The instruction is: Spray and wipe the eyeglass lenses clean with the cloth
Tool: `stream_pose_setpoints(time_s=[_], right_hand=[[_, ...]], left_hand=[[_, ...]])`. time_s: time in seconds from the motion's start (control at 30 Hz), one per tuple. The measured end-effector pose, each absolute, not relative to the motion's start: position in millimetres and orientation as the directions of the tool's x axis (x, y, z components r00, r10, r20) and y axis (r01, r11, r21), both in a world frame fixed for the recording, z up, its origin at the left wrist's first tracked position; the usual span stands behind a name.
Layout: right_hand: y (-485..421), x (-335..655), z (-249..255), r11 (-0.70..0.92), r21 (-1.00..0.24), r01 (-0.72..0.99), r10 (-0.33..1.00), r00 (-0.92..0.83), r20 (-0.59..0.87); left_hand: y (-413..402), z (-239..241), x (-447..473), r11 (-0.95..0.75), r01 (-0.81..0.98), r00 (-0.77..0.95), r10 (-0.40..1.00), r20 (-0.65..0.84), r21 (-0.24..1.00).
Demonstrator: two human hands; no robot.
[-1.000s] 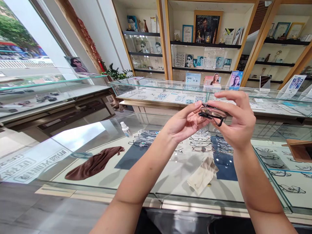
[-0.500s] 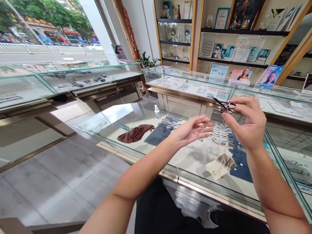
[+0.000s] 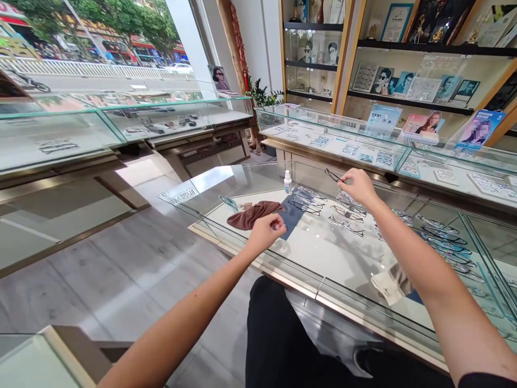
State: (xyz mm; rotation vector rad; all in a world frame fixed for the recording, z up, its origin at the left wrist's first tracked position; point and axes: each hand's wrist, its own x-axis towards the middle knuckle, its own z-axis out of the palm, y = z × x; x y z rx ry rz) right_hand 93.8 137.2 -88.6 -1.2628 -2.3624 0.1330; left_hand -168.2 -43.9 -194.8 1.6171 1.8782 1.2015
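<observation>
Closest to my viewpoint are black-trousered legs [image 3: 274,328], with grey floor [image 3: 133,280] to their left. Beyond the knee I have the near edge of a glass counter [image 3: 291,269]. A pale cloth [image 3: 385,285] lies on it, partly behind the right forearm [image 3: 412,248].

I see the left hand [image 3: 265,233] curled closed, thumb tucked against bent fingers, in front of a bunched brown cloth [image 3: 248,216]; I can't tell whether the two touch. Just beyond, a dark blue mat [image 3: 295,218] carries the end of some rows of frames [image 3: 349,221], which spread rightward across the counter.

The right hand [image 3: 353,185] is raised over the counter's far part, thumb and fingers pinching the glasses [image 3: 333,175] by one end, so that they stick out to the left. A white bottle [image 3: 288,183] stands upright to their left.

Farther off I see another counter [image 3: 323,143] topped with upright cards [image 3: 383,119], a plant [image 3: 262,96] at its left end and shelves [image 3: 379,47] behind. Through the window [image 3: 113,54], I make out trees [image 3: 121,24] and a white railing [image 3: 117,71].
</observation>
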Motion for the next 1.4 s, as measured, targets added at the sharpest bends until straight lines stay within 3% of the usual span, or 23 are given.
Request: stream_pose_setpoints(time_s=[0.07,0.3,0.63,0.87,1.1,1.27,1.4], right_hand=[[160.5,67.7,-93.3,0.538,-0.151,0.829,0.829,-0.489,0.271],[202.4,12.8,-122.4,0.579,0.045,0.814,0.793,-0.576,0.199],[207.1,-12.7,-156.2,0.589,0.096,0.803,0.799,-0.596,0.083],[193.0,-10.7,-148.4,0.573,0.05,0.818,0.813,-0.575,0.094],[132.6,15.6,-97.8,0.674,-0.018,0.738,0.728,-0.66,0.184],[18.0,76.6,-79.1,0.873,-0.201,0.444,0.48,-0.855,0.197],[-80.1,138.6,-107.5,0.867,-0.446,0.224,0.283,-0.956,0.069]], left_hand=[[-43.0,-196.8,-167.3,-0.032,0.564,-0.269,0.937,0.221,0.825],[-41.1,-203.3,-171.4,-0.058,0.42,-0.263,0.947,0.183,0.906],[-40.2,-204.9,-170.6,-0.071,0.347,-0.266,0.949,0.17,0.935],[-36.0,-210.6,-171.6,-0.099,0.404,-0.283,0.932,0.228,0.909],[-30.4,-210.5,-176.1,-0.101,0.453,-0.275,0.929,0.246,0.886],[-32.7,-207.2,-181.5,-0.116,0.473,-0.234,0.939,0.251,0.873],[-37.8,-203.3,-187.4,-0.148,0.499,-0.198,0.94,0.279,0.854]])
